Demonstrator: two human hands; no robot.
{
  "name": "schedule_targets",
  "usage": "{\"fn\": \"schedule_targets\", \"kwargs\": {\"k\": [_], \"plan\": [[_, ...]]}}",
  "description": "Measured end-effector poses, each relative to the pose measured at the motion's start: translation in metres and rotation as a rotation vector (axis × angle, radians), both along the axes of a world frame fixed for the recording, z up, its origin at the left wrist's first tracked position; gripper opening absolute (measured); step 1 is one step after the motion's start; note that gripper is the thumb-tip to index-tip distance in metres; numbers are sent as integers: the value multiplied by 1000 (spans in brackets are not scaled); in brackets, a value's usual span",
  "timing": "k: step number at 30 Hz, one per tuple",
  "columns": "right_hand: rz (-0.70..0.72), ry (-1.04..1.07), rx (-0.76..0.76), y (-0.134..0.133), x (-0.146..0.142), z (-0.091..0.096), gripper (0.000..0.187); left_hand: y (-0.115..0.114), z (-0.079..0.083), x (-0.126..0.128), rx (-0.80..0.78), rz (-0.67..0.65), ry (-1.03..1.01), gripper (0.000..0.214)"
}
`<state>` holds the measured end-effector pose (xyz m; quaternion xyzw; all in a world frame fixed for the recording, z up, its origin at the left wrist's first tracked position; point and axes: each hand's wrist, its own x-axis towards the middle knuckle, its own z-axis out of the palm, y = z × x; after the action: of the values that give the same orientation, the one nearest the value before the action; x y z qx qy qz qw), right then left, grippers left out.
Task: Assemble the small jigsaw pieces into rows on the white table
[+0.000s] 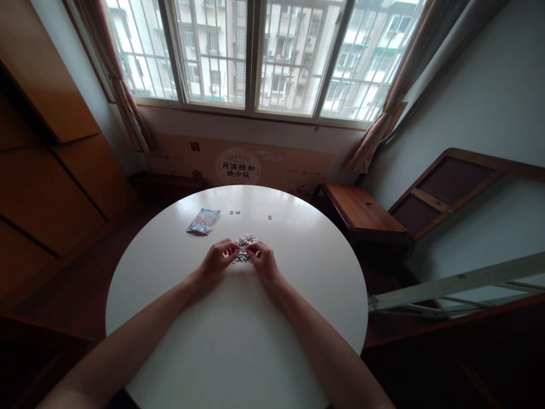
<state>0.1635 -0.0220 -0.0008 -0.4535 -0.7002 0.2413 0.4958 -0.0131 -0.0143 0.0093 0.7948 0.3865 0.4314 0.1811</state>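
Observation:
A small heap of jigsaw puzzle pieces (246, 257) lies on the round white table (238, 329), mixed in colour with pale edges. My left hand (219, 257) is at the heap's left side, thumb and fingers drawn together over the pieces. From the right, my right hand (262, 260) reaches in with its thumb and forefinger pinched at the heap. The two sets of fingertips are close together. Whatever is between them is too small to make out, and the hands cover parts of the heap.
Beyond the heap lie a few loose puzzle pieces (235, 212) and a single piece (269, 217) farther right. A colourful printed packet (204, 221) rests at the back left of the table. A wooden bench (361, 207) stands past the table's right edge, below the window.

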Motion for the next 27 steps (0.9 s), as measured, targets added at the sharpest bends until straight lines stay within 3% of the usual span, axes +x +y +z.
{"fn": "schedule_targets", "kwargs": {"k": [27], "plan": [[2, -2, 19, -1, 2, 5, 9, 0, -2, 0, 0, 27, 14, 13]]}}
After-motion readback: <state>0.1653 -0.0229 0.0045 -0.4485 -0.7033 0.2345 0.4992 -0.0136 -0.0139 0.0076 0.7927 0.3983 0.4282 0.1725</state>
